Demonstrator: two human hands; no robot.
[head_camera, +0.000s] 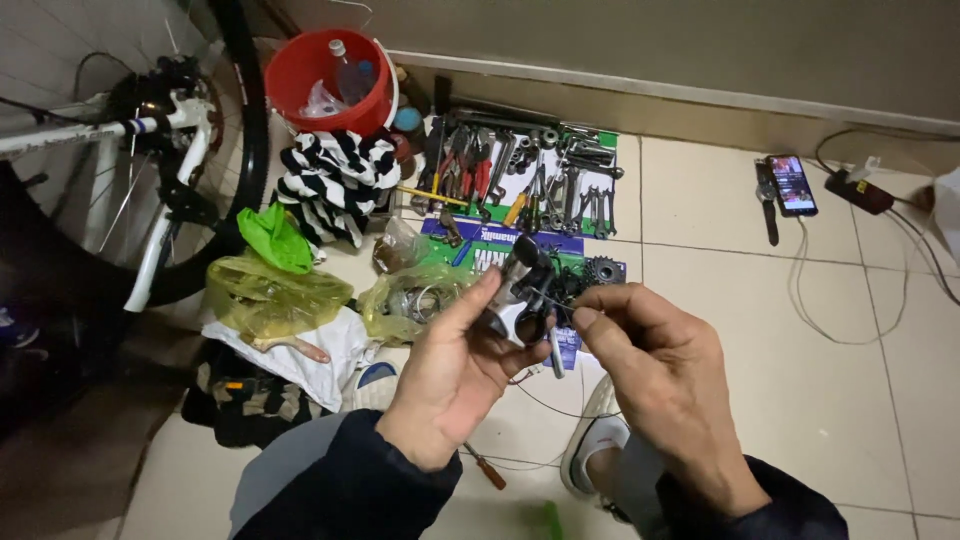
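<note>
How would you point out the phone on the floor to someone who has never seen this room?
Start at the wall skirting along the top and drop to the pale floor tiles right of the spread of hand tools. There lies the phone, a slim dark slab with its screen lit. Unlike the dark tool beside it, it glows and trails a white cable.

Both hands are bare, the left hand (455, 375) and the right hand (665, 385). Dark navy sleeves (350, 480) reach the wrists. Grey trousers (285, 465) and white sneakers (595, 440) show below.
</note>
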